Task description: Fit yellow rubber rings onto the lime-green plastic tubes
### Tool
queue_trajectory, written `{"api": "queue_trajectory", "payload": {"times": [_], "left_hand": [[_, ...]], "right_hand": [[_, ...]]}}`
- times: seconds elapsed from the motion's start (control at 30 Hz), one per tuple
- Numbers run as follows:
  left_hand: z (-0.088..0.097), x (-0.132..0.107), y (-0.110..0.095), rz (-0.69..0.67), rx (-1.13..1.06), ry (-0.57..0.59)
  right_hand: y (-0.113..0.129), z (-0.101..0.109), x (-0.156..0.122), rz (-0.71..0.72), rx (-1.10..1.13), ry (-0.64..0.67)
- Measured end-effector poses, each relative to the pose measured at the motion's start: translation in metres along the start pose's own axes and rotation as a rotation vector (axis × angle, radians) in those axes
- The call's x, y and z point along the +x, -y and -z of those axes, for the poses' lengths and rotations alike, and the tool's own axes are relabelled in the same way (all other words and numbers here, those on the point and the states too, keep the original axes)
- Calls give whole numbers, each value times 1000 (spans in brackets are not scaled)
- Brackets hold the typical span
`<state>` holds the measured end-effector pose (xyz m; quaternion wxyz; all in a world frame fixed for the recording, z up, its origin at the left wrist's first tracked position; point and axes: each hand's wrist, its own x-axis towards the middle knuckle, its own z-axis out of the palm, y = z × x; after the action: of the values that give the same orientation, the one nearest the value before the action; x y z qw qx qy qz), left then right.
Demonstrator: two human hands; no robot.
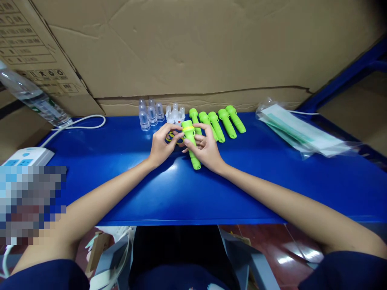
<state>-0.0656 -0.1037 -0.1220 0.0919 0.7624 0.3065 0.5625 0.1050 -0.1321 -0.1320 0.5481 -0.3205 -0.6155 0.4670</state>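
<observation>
Between my two hands, above the blue table, is a lime-green flashlight (192,155), tilted with its wide head away from me. A yellow ring (188,129) circles it just below the head. My left hand (163,144) pinches at the head's left side, thumb and index finger on the ring. More yellow rings (169,137) show behind its fingers. My right hand (208,148) is closed around the flashlight's body from the right, with the thumb across the front. Several green flashlights (227,124) lie in a row just beyond.
Several clear plastic caps (144,121) and white-based clear pieces (175,114) stand toward the back. A plastic bag with white and green sheets (302,129) lies right. At left are a power strip (30,155), its cable and a water bottle (36,98). Cardboard (205,48) walls the back.
</observation>
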Motion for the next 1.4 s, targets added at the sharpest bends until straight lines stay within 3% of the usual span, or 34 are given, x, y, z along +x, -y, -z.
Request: {"api": "queue_trajectory", "payload": {"times": [0.23, 0.6, 0.8, 0.93, 1.13, 1.4], "left_hand": [[19, 8, 19, -228, 127, 234], [31, 13, 17, -427, 502, 383], [31, 14, 13, -451, 527, 461], [30, 14, 13, -502, 563, 442], [24, 10, 15, -470, 687, 365], [19, 7, 12, -285, 613, 224]], "right_hand": [[-3, 6, 5, -106, 60, 90], [4, 13, 8, -208, 16, 174], [6, 17, 6, -233, -47, 178], [6, 15, 6, -232, -54, 181], [5, 11, 6, -211, -34, 158], [9, 2, 2, -184, -4, 140]]}}
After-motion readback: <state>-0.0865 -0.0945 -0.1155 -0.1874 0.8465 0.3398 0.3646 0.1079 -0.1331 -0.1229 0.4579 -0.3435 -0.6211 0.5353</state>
